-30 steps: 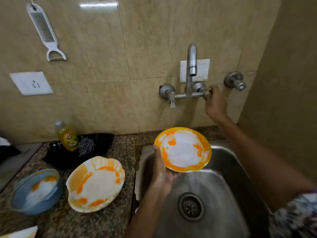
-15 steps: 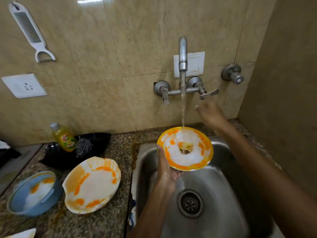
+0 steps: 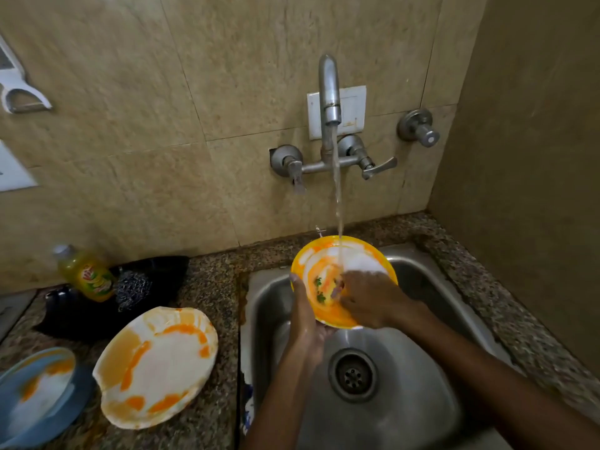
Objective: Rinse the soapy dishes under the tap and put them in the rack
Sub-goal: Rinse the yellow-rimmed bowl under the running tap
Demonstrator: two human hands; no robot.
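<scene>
Plate (image 3: 328, 258): a yellow-rimmed plate, smeared white and orange, is being held tilted over the far part of the sink (image 3: 422, 427), directly under the tap.
Left hand (image 3: 306, 323): the plate's near-left edge is being gripped, the thumb laid along the rim and the fingers tucked underneath.
Right hand (image 3: 370, 298): it is being pressed flat on the plate's inner face, fingers spread and fairly straight, fingertips reaching toward the plate's middle.
Tap (image 3: 328, 92): a stream of water (image 3: 337, 196) is being poured from the spout onto the far part of the plate, just beyond the right fingertips.
Handles: the left one is being seen pointing down, the right one angled out to the right.
Counter (image 3: 214, 287): a larger white plate (image 3: 156, 368) with orange streaks is being left on the speckled stone, just left of the sink.
Blue bowl (image 3: 39, 394): it is being kept at the near-left corner, with white and orange residue inside.
Bottle (image 3: 86, 274): a yellow-green bottle is being propped at the far left on a black tray (image 3: 156, 271), beside a steel scrubber (image 3: 133, 289).
Drain (image 3: 353, 375): it is being seen open in the sink floor, near the arms.
Wall: a white peeler (image 3: 19, 92) is being hung at the far left.
</scene>
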